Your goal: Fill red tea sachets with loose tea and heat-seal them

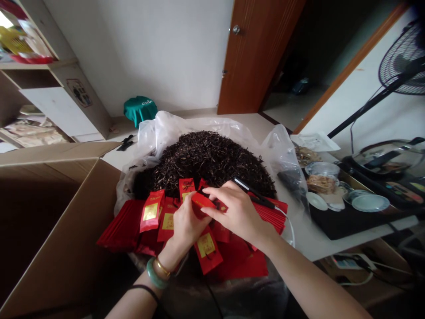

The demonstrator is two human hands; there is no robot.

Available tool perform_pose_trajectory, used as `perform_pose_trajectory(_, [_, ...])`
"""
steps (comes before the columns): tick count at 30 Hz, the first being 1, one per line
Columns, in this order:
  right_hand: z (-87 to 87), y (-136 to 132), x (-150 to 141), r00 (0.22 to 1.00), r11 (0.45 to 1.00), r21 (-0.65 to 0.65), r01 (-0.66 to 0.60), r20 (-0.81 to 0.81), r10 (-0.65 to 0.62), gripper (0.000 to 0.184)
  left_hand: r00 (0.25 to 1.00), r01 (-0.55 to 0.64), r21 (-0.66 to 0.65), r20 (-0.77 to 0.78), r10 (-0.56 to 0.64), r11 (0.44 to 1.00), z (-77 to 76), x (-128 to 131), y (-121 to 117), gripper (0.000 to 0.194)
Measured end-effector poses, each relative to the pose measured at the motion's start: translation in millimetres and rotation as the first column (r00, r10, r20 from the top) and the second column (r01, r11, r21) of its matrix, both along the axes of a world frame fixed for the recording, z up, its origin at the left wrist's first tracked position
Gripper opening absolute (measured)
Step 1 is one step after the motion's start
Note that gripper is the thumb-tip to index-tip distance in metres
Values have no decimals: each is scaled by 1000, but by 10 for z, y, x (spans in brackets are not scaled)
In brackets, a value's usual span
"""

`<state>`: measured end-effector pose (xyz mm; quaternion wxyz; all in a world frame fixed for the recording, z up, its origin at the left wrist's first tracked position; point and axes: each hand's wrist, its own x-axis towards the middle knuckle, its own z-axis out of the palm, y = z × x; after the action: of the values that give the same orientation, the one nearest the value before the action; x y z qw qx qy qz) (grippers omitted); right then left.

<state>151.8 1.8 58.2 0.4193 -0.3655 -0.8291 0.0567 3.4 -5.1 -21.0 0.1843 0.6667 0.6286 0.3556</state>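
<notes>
My left hand (188, 223) is closed around a small red tea packet (200, 201), which it holds upright above the pile. My right hand (236, 212) reaches over from the right, thumb and forefinger on either side of the packet's top end. Dark bits show by that forefinger, too small to make out. Behind my hands rises a large heap of dark loose tea leaves (212, 153) in a clear plastic bag (169, 126). More red packets with gold labels (151, 212) lie about my hands, some on the leaves, and flat red packets (122, 223) are stacked at the left.
An open cardboard box (73, 212) stands at the left. A flat black device (254, 195) with a white cable lies on packets at the right. A side table holds a tea tray, small bowls (370, 203) and lids. Behind are a teal-covered stool (140, 110), a door and a fan (403, 60).
</notes>
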Motion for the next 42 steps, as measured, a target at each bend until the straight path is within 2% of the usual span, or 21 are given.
perform_pose_trajectory(3, [-32,9,-8,1000,1000,9,-23,-7,23,10,998,-46,-61,-36,44,997,14,4,4,59])
perform_pose_trajectory(8, [10,16,40,994,995,-98,-4,-111,-7,13,997,-65,-75,-50,61,995,1,13,8,60])
perform_pose_trajectory(11, [29,21,51,994,996,-89,26,-100,-35,11,996,-79,-19,-39,78,997,-31,8,11,61])
perform_pose_trajectory(15, [-21,18,-2,999,999,-24,24,38,-23,14,997,-70,107,-14,72,992,-101,0,8,57])
perform_pose_trajectory(18, [-83,17,-48,987,994,-111,-17,156,34,10,999,-46,188,24,43,981,-148,4,-1,53])
perform_pose_trajectory(20, [-107,23,-56,983,987,-156,-29,173,56,10,998,-19,218,59,6,976,-162,9,-7,54])
perform_pose_trajectory(23, [-103,39,-35,988,987,-152,-42,138,64,17,994,11,216,107,-35,976,-151,20,-13,60])
perform_pose_trajectory(27, [-88,50,-2,999,998,-45,-33,1,33,12,979,-61,141,200,32,988,-119,41,-30,66])
perform_pose_trajectory(30, [-106,61,11,990,991,-115,65,-114,-79,31,947,-126,57,305,103,990,-88,54,-57,70])
perform_pose_trajectory(31, [-113,69,16,986,981,-175,78,-132,-102,33,933,-131,38,342,110,991,-70,53,-67,70])
perform_pose_trajectory(33, [-120,90,28,985,951,-303,56,-141,-103,20,903,-100,34,423,76,994,-13,41,-78,66])
perform_pose_trajectory(35, [-117,113,42,987,916,-400,3,-145,-67,7,857,-9,69,514,-27,998,63,15,-70,51])
perform_pose_trajectory(38, [-125,145,54,984,869,-492,-50,-175,-42,10,781,113,83,609,-140,990,151,-27,-16,23])
perform_pose_trajectory(40, [-157,163,51,979,817,-572,-75,-198,-49,14,771,105,52,626,-114,993,155,-39,36,20])
perform_pose_trajectory(42, [-201,178,39,976,759,-644,-98,-210,-52,20,760,34,44,648,-54,998,123,-36,79,18])
